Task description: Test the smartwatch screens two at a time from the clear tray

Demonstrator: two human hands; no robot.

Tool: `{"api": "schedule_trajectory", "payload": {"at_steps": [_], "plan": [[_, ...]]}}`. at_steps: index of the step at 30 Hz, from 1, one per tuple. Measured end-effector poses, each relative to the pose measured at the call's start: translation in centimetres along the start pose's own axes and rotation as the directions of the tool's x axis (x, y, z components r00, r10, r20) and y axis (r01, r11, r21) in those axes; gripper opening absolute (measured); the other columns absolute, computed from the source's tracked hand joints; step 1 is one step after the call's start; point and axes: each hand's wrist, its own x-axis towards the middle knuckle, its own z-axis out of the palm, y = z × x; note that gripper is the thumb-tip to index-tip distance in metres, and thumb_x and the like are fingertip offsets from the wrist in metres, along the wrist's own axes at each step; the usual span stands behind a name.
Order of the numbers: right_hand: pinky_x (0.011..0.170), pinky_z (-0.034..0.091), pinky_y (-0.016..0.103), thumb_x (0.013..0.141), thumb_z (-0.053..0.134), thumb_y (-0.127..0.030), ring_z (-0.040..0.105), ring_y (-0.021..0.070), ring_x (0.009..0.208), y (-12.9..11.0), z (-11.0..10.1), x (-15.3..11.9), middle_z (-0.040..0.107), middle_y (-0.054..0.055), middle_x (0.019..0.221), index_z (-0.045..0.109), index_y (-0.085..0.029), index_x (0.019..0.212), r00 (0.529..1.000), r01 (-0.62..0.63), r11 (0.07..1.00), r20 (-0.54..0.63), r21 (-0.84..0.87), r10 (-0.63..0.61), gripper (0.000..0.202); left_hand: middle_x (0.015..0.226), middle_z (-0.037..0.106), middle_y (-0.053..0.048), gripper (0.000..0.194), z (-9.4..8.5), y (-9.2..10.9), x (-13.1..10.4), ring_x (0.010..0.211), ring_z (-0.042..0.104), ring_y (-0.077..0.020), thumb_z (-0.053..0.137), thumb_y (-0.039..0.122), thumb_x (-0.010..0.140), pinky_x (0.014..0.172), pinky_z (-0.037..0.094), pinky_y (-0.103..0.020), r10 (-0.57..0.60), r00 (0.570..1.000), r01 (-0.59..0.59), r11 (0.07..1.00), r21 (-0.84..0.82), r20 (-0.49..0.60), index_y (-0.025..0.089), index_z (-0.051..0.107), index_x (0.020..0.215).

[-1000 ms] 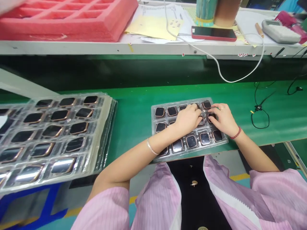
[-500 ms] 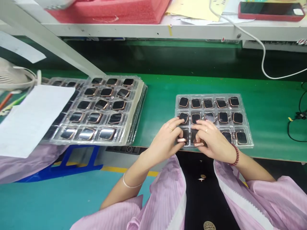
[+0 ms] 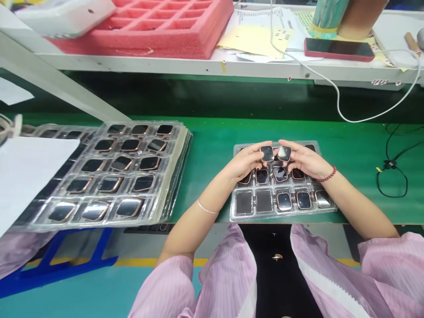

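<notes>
My left hand grips a square watch face with a gold-coloured rim. Close beside it, a second watch face is gripped by my right hand, its screen catching the light. Both are held above a clear plastic tray of similar watch faces. In the tray's front row, the two leftmost compartments hold no watch face, while the three to their right do. My hands cover part of the tray's back row.
Stacked clear trays of watch faces stand on the left, with white paper beside them. Above the green table, a shelf carries red foam and a phone. A white cable hangs down; black cables lie right.
Both hands have lifted the two watch faces from the front row, turned their screens into view and brought them close together over the tray's back part. The camera view has shifted.
</notes>
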Motion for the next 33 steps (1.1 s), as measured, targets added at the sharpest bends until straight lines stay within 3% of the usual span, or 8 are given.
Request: {"api": "schedule_trajectory", "payload": {"at_steps": [3, 10, 13, 16, 19, 24, 29, 33], "plan": [[0.064, 0.064, 0.025, 0.088, 0.078, -0.036, 0.069, 0.0124, 0.076, 0.5, -0.2, -0.5, 0.069, 0.009, 0.125, 0.060, -0.024, 0.138, 0.998, 0.035, 0.999, 0.049, -0.008, -0.035, 0.054, 0.102, 0.074, -0.009, 0.066, -0.7, -0.4, -0.6, 0.072, 0.063, -0.0143, 0.083, 0.040, 0.075, 0.059, 0.045, -0.024, -0.010, 0.998, 0.011, 1.000, -0.019, 0.068, 0.021, 0.064, 0.135], [0.056, 0.059, 0.023, 0.084, 0.083, -0.039, 0.064, 0.0085, 0.058, 0.9, -0.1, -0.8, 0.073, 0.007, 0.108, 0.065, -0.019, 0.128, 0.987, 0.119, 0.987, 0.121, -0.108, -0.106, 0.052, 0.090, 0.070, -0.006, 0.071, -0.3, -1.2, -1.0, 0.064, 0.066, -0.0140, 0.086, 0.046, 0.074, 0.056, 0.049, -0.024, 0.059, 0.991, -0.073, 0.991, 0.113, 0.123, 0.017, 0.062, 0.134], [0.061, 0.063, 0.025, 0.086, 0.081, -0.043, 0.070, 0.0123, 0.066, 0.9, 0.1, -0.8, 0.073, 0.009, 0.108, 0.063, -0.019, 0.132, 0.992, 0.102, 0.989, 0.090, -0.104, -0.093, 0.055, 0.100, 0.071, -0.009, 0.060, 0.1, -1.3, -1.2, 0.077, 0.070, -0.0178, 0.078, 0.045, 0.082, 0.061, 0.054, -0.025, 0.104, 0.989, -0.121, 0.978, 0.173, 0.102, 0.016, 0.063, 0.132], [0.068, 0.066, 0.028, 0.090, 0.075, -0.044, 0.075, 0.0171, 0.081, 0.8, 0.3, -0.9, 0.070, 0.012, 0.122, 0.061, -0.020, 0.137, 0.995, 0.088, 0.993, 0.056, -0.082, -0.084, 0.054, 0.105, 0.072, -0.009, 0.050, 0.3, -1.2, -1.3, 0.087, 0.070, -0.0194, 0.071, 0.035, 0.086, 0.064, 0.055, -0.025, 0.132, 0.988, -0.147, 0.962, 0.231, 0.079, 0.017, 0.063, 0.132], [0.073, 0.067, 0.031, 0.094, 0.070, -0.037, 0.075, 0.0182, 0.088, 0.9, 0.5, -0.9, 0.068, 0.012, 0.130, 0.061, -0.021, 0.137, 0.995, 0.095, 0.991, 0.034, -0.091, -0.092, 0.047, 0.106, 0.073, -0.009, 0.047, 0.5, -0.8, -1.2, 0.086, 0.069, -0.0191, 0.067, 0.023, 0.083, 0.062, 0.054, -0.024, 0.124, 0.992, -0.130, 0.957, 0.260, 0.040, 0.017, 0.064, 0.130], [0.072, 0.066, 0.030, 0.090, 0.066, -0.020, 0.074, 0.0168, 0.088, 1.1, 0.5, -0.8, 0.071, 0.010, 0.126, 0.059, -0.021, 0.135, 0.989, 0.150, 0.977, 0.011, -0.149, -0.150, 0.045, 0.099, 0.073, -0.008, 0.044, 1.3, 0.4, -0.3, 0.080, 0.070, -0.0179, 0.060, 0.011, 0.077, 0.055, 0.049, -0.021, 0.054, 0.997, -0.034, 0.948, 0.317, -0.056, 0.013, 0.065, 0.121], [0.068, 0.065, 0.028, 0.089, 0.064, -0.017, 0.072, 0.0156, 0.084, 1.0, 0.6, -0.8, 0.072, 0.010, 0.121, 0.061, -0.019, 0.125, 0.978, 0.195, 0.955, -0.030, -0.224, -0.207, 0.036, 0.084, 0.070, -0.004, 0.037, 2.0, 0.1, 0.2, 0.069, 0.068, -0.0147, 0.057, 0.011, 0.079, 0.049, 0.046, -0.019, 0.074, 0.990, -0.034, 0.952, 0.305, -0.119, 0.013, 0.066, 0.115], [0.063, 0.062, 0.025, 0.092, 0.064, -0.025, 0.070, 0.0147, 0.080, 0.8, 0.7, -0.9, 0.075, 0.010, 0.111, 0.062, -0.018, 0.121, 0.974, 0.215, 0.941, -0.005, -0.262, -0.224, 0.030, 0.088, 0.072, -0.005, 0.032, 1.9, -0.9, -0.3, 0.067, 0.068, -0.0147, 0.061, 0.020, 0.083, 0.049, 0.046, -0.020, 0.139, 0.987, -0.103, 0.934, 0.342, -0.084, 0.014, 0.066, 0.114]]}}
